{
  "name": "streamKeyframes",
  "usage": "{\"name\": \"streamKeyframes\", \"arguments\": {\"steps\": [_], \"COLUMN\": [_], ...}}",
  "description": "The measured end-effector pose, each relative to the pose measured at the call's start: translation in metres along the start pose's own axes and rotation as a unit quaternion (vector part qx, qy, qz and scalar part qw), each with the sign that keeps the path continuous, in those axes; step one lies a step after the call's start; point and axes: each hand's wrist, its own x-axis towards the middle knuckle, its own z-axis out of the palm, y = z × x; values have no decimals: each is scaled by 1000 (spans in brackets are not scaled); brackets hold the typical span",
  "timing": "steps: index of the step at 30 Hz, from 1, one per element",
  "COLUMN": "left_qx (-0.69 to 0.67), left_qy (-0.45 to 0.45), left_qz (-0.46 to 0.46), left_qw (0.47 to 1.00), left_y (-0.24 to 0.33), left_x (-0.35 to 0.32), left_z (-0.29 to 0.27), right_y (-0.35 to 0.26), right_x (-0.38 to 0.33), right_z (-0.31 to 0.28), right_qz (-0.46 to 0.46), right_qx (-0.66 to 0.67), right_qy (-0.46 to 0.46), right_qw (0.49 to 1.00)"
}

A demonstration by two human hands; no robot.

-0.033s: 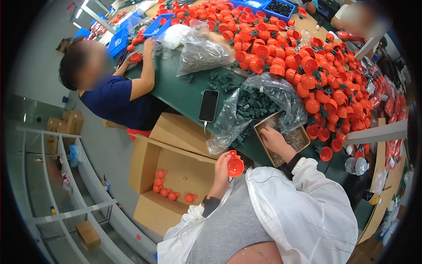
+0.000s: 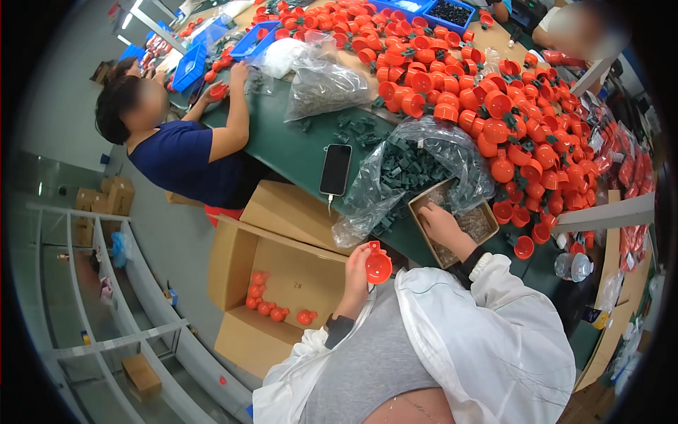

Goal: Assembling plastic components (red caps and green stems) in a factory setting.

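L hand (image 2: 358,272) holds red cup (image 2: 378,266); R hand (image 2: 439,225) in tray (image 2: 489,212).

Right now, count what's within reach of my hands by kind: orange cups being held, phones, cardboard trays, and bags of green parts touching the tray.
Orange cup held in the left hand: 1
Phone: 1
Cardboard tray under the right hand: 1
Clear bag of dark green parts against the tray: 1
Total: 4

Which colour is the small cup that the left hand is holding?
The cup in the left hand is orange-red; the head view shows it clearly.
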Motion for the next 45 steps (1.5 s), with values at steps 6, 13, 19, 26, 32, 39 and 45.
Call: {"name": "streamKeyframes", "arguments": {"steps": [6,13,19,26,32,39,45], "left_qx": [575,725,654,414,561,638,438], "left_qy": [27,14,-32,-133,-48,-86,-90], "left_qz": [130,-39,-90,15,-72,-68,64], "left_qw": [808,688,750,901,823,763,892], "left_y": [59,107,116,118,123,124,112], "left_x": [68,182,194,145,163,183,150], "left_z": [-9,-17,-22,-13,-15,-30,-38], "right_y": [4,-2,4,8,6,3,2], "right_x": [-2,-7,-12,-1,13,17,9], "right_z": [2,5,0,-13,3,5,-7], "right_qz": [13,0,14,47,-1,5,56], "right_qx": [-2,12,51,86,8,-2,121], "right_qy": [-28,8,0,36,-5,-27,3], "right_qw": [1000,1000,999,995,1000,1000,991]}}
